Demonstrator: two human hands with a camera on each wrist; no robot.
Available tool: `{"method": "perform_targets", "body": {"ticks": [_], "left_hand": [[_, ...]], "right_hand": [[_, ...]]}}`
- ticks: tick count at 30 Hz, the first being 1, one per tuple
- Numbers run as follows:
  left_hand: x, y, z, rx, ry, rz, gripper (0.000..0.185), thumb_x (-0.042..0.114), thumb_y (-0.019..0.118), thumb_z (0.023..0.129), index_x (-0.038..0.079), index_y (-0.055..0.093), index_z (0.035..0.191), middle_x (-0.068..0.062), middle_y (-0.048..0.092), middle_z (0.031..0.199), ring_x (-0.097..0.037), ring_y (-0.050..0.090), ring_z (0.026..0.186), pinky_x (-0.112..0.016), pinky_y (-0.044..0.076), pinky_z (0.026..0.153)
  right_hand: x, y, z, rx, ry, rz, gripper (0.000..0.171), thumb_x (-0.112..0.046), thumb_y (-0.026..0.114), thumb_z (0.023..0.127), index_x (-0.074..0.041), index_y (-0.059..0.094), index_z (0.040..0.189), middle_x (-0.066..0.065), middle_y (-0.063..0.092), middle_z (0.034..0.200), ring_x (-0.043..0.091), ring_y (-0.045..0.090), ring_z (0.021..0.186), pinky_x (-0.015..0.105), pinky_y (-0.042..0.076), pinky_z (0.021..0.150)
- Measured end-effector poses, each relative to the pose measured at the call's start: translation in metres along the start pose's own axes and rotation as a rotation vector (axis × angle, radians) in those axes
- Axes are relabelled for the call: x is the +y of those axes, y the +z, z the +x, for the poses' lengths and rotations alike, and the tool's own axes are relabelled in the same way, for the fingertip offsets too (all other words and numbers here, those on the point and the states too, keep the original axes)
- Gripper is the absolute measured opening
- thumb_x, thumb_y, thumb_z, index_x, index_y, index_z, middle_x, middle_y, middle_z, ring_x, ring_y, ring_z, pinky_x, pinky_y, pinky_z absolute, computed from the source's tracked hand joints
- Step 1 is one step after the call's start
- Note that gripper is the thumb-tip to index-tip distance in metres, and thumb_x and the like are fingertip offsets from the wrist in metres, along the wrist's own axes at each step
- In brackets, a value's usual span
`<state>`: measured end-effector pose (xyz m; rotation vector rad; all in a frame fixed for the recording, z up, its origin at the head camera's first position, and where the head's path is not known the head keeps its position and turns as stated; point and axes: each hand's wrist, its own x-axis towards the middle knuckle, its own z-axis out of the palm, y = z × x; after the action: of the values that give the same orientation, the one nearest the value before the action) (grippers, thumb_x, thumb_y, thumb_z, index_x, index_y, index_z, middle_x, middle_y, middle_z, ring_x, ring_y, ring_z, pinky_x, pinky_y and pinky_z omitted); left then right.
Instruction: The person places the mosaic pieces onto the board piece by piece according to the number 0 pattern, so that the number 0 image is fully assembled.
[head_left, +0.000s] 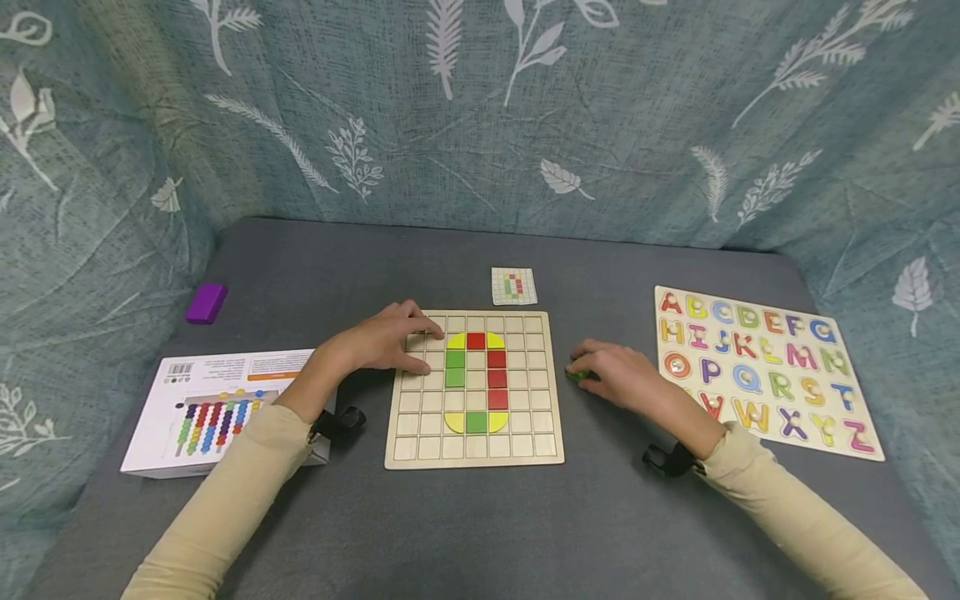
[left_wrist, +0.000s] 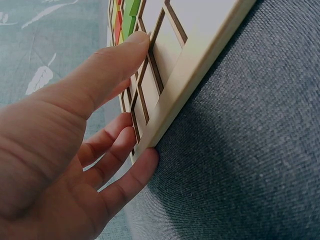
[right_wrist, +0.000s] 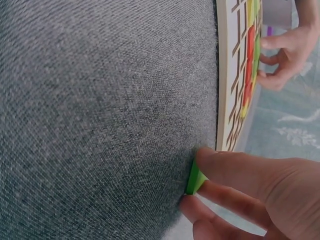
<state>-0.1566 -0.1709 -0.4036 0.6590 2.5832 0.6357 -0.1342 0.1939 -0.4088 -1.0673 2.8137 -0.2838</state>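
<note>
A wooden grid board (head_left: 405, 450) lies on the dark cloth, bearing a ring of red, green and yellow tiles. Yellow quarter-round pieces form its corners; two green squares (head_left: 455, 367) stand on its left side, three red ones (head_left: 497, 378) on its right. My left hand (head_left: 382, 337) rests at the board's upper left, thumb and fingers spread over its edge and bare cells. Right of the board, my right hand (head_left: 618, 372) pinches a green tile (right_wrist: 193, 177) between thumb and fingers, low over the cloth.
A small pattern card (head_left: 514, 286) lies behind the board. An alphabet puzzle (head_left: 765, 367) is at the right, near my right forearm. On the left are a white box (head_left: 157, 425), partly beneath my left arm, and a purple block (head_left: 206, 303). A patterned curtain (head_left: 480, 125) hangs behind.
</note>
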Motion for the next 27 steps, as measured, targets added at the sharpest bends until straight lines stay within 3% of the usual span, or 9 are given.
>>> {"method": "perform_targets", "body": {"ticks": [20,27], "left_hand": [[-0.003,0.002,0.000,0.003,0.017,0.004,0.052,0.029,0.077,0.083,0.014,0.061,0.130,-0.011,0.048,0.117,-0.023,0.042,0.102,-0.037,0.040,0.084],[-0.001,0.000,0.000,0.001,0.014,0.003,0.052,0.029,0.078,0.083,0.015,0.061,0.130,-0.010,0.048,0.118,-0.024,0.041,0.103,-0.038,0.040,0.085]], "right_hand": [[0.006,0.004,-0.001,0.084,-0.071,-0.006,0.026,-0.010,0.079,0.080,-0.008,0.074,0.106,0.007,0.068,0.107,0.024,0.068,0.093,0.040,0.054,0.074],[-0.010,0.001,0.012,0.158,-0.153,0.051,0.027,-0.013,0.077,0.083,-0.011,0.074,0.109,0.004,0.067,0.108,0.017,0.066,0.090,0.035,0.053,0.072]]}}
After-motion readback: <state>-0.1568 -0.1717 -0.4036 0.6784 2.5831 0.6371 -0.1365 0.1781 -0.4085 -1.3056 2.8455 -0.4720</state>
